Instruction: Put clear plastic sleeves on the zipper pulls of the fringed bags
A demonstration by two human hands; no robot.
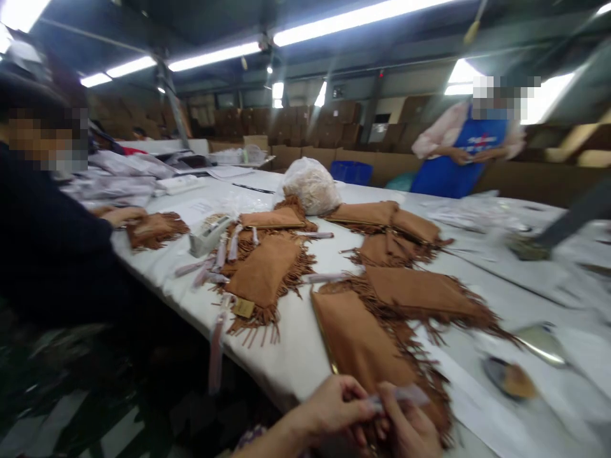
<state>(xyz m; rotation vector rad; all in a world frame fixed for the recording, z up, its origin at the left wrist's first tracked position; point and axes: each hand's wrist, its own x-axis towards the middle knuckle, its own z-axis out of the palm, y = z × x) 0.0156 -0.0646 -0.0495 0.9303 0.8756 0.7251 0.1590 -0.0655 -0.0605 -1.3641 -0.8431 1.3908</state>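
At the near edge of the table, my left hand [337, 404] and my right hand [408, 423] are close together, both pinching a narrow strip in whitish translucent wrapping [414, 394]. What is inside that wrapping is hard to make out. Just beyond and partly under my fingers lies a brown fringed pouch [358, 331] with a gold zip along its left edge. Another fringed pouch [420, 289] overlaps its far side. To the left, a pouch with a yellowish tag [243, 308] rests near several wrapped strips [217, 346], one hanging over the table edge.
More brown pouches [365, 214] lie farther back beside a plastic bag of pale stuff [310, 184]. A white box [210, 235] stands left of them. A co-worker at left handles a fringed piece [155, 229]; another person in a blue apron [482, 140] stands across the table.
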